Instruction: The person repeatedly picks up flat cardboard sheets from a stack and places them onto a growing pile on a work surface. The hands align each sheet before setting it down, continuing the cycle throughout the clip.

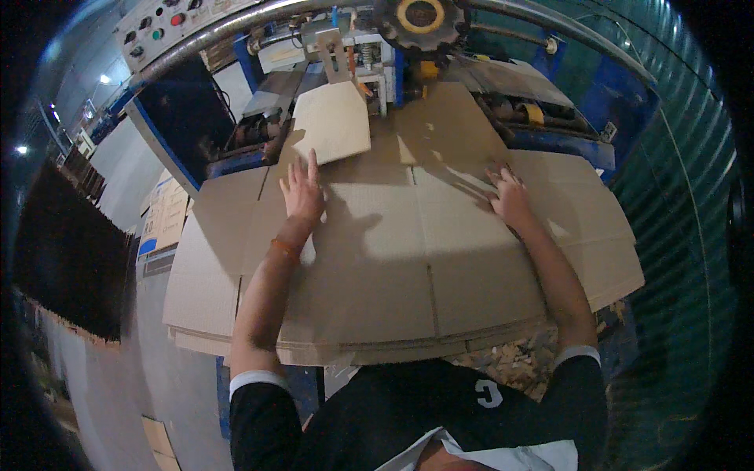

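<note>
A stack of flat brown cardboard sheets [361,290] with cut slots and crease lines lies before me. My left hand [304,192] is over its far left part, fingers spread, the fingertips close to a paler cardboard flap [334,122] that sticks up by the machine. On the other side, my right hand [510,196] rests at or just above the sheet, fingers apart, beside a darker brown flap [452,125]. Neither hand grips anything. Whether the fingertips press on the board is hard to make out.
A blue-framed machine [385,71] with a dark toothed wheel [420,16] stands at the far edge. A metal bar [212,38] and a button panel [169,23] are above left. Cardboard scraps [518,357] lie below the stack; a green corrugated wall [675,259] is at right.
</note>
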A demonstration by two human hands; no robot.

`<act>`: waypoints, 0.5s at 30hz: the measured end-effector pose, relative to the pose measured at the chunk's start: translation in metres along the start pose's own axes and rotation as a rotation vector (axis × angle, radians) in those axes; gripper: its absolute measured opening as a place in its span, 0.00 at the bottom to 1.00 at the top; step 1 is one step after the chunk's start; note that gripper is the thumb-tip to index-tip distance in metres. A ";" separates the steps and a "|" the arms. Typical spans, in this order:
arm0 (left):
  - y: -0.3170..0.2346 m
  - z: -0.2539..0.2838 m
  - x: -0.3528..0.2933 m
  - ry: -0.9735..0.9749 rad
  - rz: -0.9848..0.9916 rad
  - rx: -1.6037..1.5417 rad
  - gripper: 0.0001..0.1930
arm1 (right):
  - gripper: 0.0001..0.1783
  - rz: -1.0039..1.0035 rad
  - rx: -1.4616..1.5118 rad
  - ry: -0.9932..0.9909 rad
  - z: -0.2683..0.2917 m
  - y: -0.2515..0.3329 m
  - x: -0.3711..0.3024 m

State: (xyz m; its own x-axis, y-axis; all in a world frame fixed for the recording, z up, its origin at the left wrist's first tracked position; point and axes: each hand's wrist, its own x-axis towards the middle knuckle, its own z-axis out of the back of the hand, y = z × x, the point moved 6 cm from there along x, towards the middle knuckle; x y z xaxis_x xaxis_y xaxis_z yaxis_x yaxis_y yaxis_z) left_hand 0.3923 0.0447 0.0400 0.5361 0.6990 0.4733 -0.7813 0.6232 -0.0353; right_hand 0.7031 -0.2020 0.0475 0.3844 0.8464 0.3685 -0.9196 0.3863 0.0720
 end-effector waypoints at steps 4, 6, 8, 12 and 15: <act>0.035 0.059 -0.069 -0.183 -0.069 -0.299 0.43 | 0.27 -0.050 0.415 0.004 0.048 -0.031 -0.078; 0.092 0.090 -0.132 -0.289 0.261 -0.692 0.40 | 0.29 -0.349 0.364 -0.119 0.072 -0.082 -0.140; 0.145 0.119 -0.193 -0.441 0.666 -0.255 0.38 | 0.32 -0.627 -0.018 -0.214 0.086 -0.132 -0.208; 0.182 0.106 -0.257 -0.426 0.998 -0.497 0.39 | 0.33 -0.930 -0.184 -0.041 0.054 -0.202 -0.276; 0.180 0.095 -0.255 -0.427 0.951 -0.368 0.40 | 0.33 -0.900 -0.155 -0.073 0.039 -0.218 -0.275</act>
State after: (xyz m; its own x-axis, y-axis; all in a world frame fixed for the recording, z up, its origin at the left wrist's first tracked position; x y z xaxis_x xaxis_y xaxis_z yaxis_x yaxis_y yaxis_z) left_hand 0.0849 -0.0549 -0.0029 -0.4429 0.8138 0.3762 -0.6350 0.0115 -0.7724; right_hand 0.7948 -0.5331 -0.0335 0.9397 0.1785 0.2917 -0.2519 0.9382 0.2374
